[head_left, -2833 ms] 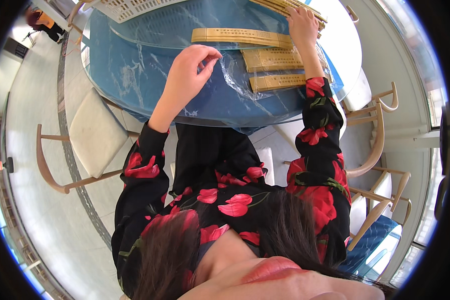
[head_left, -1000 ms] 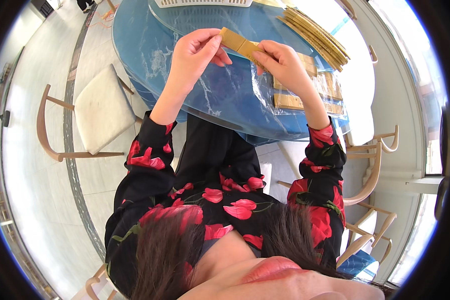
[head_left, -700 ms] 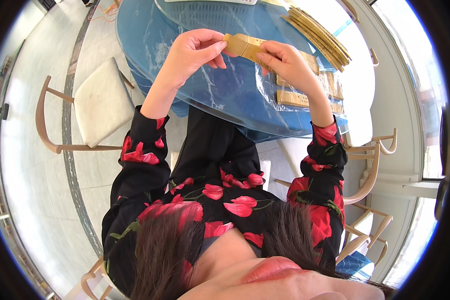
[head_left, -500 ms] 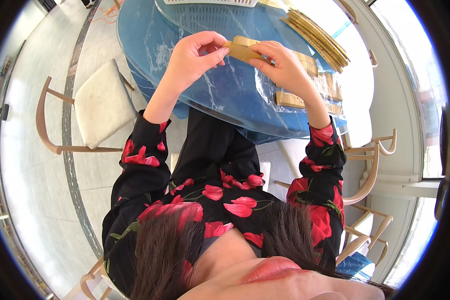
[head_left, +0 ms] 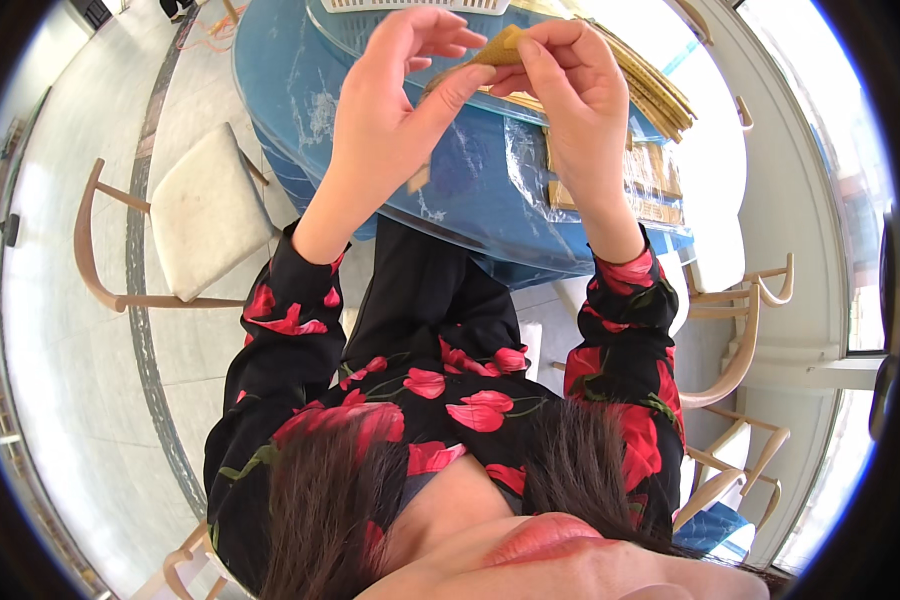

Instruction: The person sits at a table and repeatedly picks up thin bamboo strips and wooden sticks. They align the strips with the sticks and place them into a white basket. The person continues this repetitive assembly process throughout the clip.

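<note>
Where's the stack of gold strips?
In the head view, the stack of gold strips lies on the table, upper right, just right of the right hand.

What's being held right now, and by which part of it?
A tan strip: the right grip pinches its right end between thumb and fingers. The left grip is open, thumb by the strip; contact unclear.

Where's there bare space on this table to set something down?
The blue table looks bare on the left, between its left rim and the left hand, nearer than the white basket. The right is crowded with stacked tan strips and plastic-covered pieces.
</note>
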The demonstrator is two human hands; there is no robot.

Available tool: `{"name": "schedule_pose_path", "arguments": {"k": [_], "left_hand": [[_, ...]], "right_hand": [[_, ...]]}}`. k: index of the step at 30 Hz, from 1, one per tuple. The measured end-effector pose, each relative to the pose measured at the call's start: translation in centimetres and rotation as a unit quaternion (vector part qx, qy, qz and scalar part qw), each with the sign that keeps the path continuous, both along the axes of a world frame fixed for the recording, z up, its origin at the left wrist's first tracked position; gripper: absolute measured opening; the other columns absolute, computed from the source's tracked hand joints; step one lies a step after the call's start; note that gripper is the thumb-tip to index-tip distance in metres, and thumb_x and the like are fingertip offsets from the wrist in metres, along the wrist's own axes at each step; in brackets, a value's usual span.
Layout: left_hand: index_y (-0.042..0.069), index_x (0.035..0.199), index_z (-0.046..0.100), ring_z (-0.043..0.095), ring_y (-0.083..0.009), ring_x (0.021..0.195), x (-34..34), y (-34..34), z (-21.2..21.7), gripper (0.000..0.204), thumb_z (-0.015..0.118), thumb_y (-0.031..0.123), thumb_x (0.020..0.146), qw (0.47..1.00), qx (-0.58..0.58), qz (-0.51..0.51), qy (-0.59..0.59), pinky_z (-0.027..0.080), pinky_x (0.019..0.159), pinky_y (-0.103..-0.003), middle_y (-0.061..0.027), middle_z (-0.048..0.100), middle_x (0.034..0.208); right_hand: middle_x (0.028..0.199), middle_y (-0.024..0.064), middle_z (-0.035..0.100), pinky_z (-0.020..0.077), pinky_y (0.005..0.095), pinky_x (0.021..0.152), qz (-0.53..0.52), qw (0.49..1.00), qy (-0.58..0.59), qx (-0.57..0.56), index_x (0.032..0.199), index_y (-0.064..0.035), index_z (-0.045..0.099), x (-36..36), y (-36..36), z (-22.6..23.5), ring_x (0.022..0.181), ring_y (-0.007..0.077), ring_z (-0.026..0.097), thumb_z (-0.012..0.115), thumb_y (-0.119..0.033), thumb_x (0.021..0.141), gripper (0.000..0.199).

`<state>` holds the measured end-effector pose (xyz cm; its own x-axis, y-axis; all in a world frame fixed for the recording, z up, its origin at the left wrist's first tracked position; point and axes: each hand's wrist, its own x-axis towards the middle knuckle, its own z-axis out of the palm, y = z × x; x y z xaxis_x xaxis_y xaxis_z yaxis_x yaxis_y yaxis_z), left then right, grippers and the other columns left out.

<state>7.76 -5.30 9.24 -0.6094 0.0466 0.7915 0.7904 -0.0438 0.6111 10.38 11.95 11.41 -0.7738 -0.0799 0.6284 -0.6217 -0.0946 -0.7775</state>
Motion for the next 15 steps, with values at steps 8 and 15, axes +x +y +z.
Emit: {"name": "schedule_pose_path", "arguments": {"k": [8,15], "left_hand": [[0.0,0.104,0.068,0.056,-0.0115,0.063,-2.0,-3.1,-1.9,0.018,0.056,0.013,0.103,0.909,-0.364,-0.124,-0.158,0.045,0.062,-0.027,-0.0028,0.066,0.077],[0.003,0.102,0.068,0.055,-0.0132,0.062,-3.6,-3.3,-2.4,0.013,0.058,0.012,0.099,0.856,-0.469,-0.12,-0.181,0.044,0.06,-0.029,-0.0045,0.06,0.073]], "right_hand": [[0.089,0.0076,0.073,0.0435,0.0172,0.058,0.032,0.963,-0.268,0.025,0.108,-0.0001,0.069,0.4,3.8,-4.3,0.07,0.0055,0.061,0.064,-0.017,0.099,0.02],[0.093,0.0098,0.075,0.043,0.0179,0.058,0.045,0.929,-0.339,0.14,0.113,0.0003,0.069,-0.2,5.0,-5.9,0.073,0.0051,0.062,0.065,-0.018,0.1,0.023]]}}
